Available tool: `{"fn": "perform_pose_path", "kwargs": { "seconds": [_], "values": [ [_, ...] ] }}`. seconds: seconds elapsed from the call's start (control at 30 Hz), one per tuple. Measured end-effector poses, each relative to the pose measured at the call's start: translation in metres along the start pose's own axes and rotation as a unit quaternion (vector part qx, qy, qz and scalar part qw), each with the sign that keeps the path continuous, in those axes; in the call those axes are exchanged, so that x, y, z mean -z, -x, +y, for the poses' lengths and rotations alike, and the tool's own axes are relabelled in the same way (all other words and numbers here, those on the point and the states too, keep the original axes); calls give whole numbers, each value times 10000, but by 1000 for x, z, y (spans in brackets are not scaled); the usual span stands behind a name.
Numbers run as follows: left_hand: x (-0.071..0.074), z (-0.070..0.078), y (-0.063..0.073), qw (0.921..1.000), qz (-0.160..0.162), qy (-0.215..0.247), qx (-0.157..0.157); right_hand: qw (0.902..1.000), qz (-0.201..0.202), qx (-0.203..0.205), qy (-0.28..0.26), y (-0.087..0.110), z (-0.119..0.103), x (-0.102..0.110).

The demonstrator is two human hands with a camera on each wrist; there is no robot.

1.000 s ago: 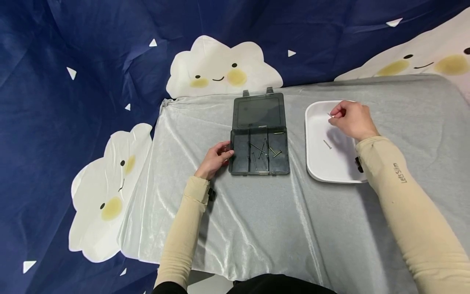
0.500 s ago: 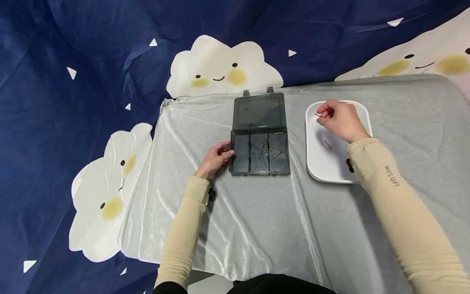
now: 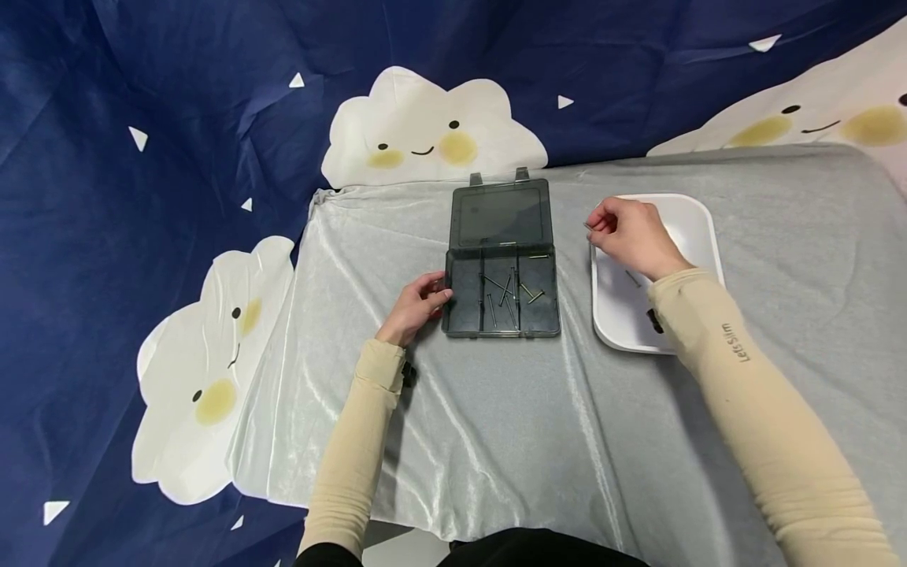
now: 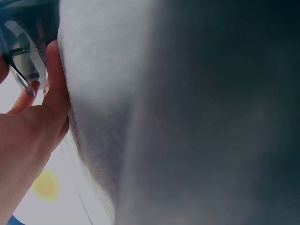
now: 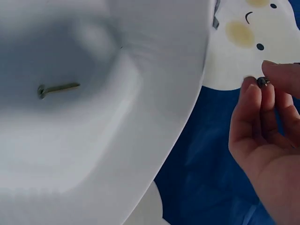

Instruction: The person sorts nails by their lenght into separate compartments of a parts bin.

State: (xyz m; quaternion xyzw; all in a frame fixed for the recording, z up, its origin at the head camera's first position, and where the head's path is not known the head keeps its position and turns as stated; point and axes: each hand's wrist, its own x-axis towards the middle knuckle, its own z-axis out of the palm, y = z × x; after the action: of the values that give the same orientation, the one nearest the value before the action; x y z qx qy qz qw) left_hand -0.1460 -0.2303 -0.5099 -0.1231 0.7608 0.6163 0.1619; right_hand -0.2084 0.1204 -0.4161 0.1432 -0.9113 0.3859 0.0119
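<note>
My right hand (image 3: 634, 236) pinches a small screw (image 5: 263, 81) between thumb and fingertips, over the left rim of a white tray (image 3: 615, 340). Its round head shows in the right wrist view. One more screw (image 5: 61, 87) lies on the tray floor. To the left sits a dark see-through compartment box (image 3: 464, 307), its lid (image 3: 501, 213) folded back. Dark screws (image 3: 506, 287) lie in its middle section, brassy ones (image 3: 533, 296) in the right section, and the left section is bare. My left hand (image 3: 412, 311) grips the box's left wall, thumb at the rim.
A wrinkled grey cloth (image 3: 510, 425) covers the table. Its back edge runs just behind the box lid. Blue fabric with white clouds (image 3: 432, 134) hangs behind and to the left. A strip of grey cloth lies between box and tray.
My right hand has moved left with the pinched screw, from over the tray's middle to its left rim. The left hand and the box have stayed in place.
</note>
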Motion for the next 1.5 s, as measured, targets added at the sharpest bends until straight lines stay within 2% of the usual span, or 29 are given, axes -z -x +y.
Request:
{"fn": "perform_pose_path", "kwargs": {
  "seconds": [0.3, 0.7, 1.17, 1.5],
  "values": [
    [0, 1, 2, 10000, 29, -25, -35, 9993, -324, 188, 32, -4, -15, -16],
    [0, 0, 0, 9999, 6, 45, -102, 9944, -834, 607, 231, -11, -19, -31],
    [1, 0, -1, 9999, -43, 90, -90, 9751, -1902, 902, 692, -16, -23, -40],
    [1, 0, -2, 9999, -27, 90, -116, 9656, -2230, 956, 935, -15, -21, -48]
  ]
}}
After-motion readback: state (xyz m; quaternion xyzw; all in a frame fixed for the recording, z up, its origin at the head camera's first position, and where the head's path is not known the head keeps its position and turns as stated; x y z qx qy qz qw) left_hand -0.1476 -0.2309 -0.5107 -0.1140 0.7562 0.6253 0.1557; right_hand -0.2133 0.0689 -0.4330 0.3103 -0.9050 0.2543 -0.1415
